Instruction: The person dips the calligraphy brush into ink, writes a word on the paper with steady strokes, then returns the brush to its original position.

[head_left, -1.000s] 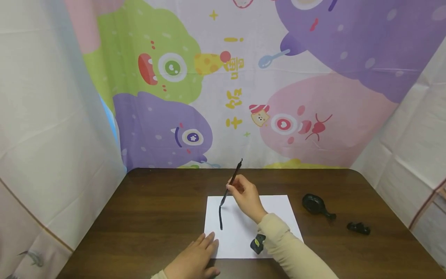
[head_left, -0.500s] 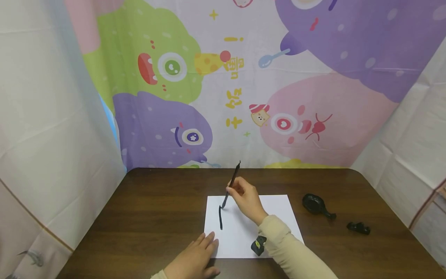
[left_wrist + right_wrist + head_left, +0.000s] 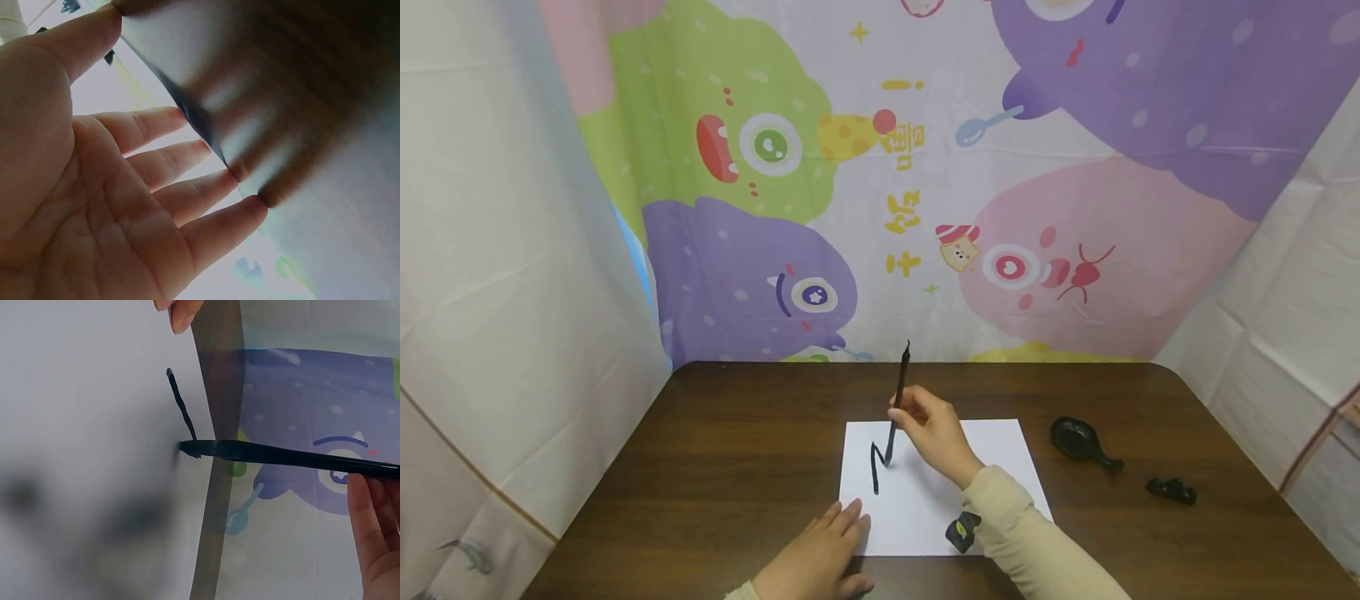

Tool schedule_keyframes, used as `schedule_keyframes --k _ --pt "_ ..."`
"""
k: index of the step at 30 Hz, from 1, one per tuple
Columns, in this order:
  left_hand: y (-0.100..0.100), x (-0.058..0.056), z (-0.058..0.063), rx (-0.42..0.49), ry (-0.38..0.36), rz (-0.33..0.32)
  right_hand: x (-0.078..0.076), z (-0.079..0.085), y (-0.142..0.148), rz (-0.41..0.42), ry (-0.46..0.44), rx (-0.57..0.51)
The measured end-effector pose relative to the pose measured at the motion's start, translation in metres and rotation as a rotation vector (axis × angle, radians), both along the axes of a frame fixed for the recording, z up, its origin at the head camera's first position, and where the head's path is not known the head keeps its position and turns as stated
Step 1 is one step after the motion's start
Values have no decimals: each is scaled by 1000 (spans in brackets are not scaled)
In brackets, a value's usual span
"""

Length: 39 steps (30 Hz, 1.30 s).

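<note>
My right hand (image 3: 934, 433) pinches a dark writing brush (image 3: 898, 392) between thumb and fingers, and the brush stands nearly upright. Its tip touches a white sheet of paper (image 3: 925, 508) in the head view. Black ink strokes (image 3: 876, 473) mark the sheet's left part: an upright line and a short slanting one from its top. In the right wrist view the brush (image 3: 269, 453) presses its dark bristles on the paper. My left hand (image 3: 820, 554) lies flat with straight fingers, the fingertips on the paper's lower left edge. The left wrist view shows its palm (image 3: 100, 212).
A black ladle-shaped dish (image 3: 1078, 440) and a small black brush rest (image 3: 1172, 491) lie right of the paper on the brown table (image 3: 722, 467). A black wrist camera (image 3: 961, 532) sits under my right sleeve. Behind the table hangs a cartoon-printed curtain (image 3: 865, 317).
The brush tip has moved down and right from the top of the upright line, leaving a short slanting stroke. The brush stands more upright. My left hand stays still.
</note>
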<state>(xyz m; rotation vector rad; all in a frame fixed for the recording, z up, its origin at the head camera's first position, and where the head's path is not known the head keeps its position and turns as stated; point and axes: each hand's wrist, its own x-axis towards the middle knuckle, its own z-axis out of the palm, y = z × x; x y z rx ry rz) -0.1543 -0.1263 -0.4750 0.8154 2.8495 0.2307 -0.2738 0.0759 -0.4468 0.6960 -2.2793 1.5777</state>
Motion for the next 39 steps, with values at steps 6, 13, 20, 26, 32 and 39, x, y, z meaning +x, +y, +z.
schedule_keyframes --k 6,13,20,26,32,39 --pt "0 2 1 6 14 -3 2 1 2 17 -14 1" --pt "0 2 1 7 0 2 5 2 5 14 -11 18" --pt "1 1 1 2 -19 7 7 2 8 26 -16 12" --pt "0 0 1 -3 -40 17 8 2 9 40 -45 5" --pt "0 0 1 0 -26 8 8 5 11 31 -37 -7" --pt "0 1 0 5 18 -12 5 7 12 27 -23 -24"
